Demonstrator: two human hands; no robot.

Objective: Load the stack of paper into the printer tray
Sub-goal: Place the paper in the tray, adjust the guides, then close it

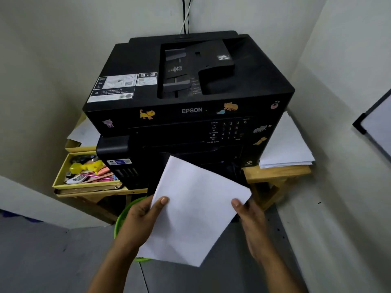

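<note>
Head: both hands (139, 216) grip paper stack (194, 210) (by printer (186, 111)).

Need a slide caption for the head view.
Both hands, left hand and right hand, hold a paper stack before a black printer.

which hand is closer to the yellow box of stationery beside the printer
Left. The left hand grips the paper stack just below-right of the yellow box; the right hand is farther right.
</note>
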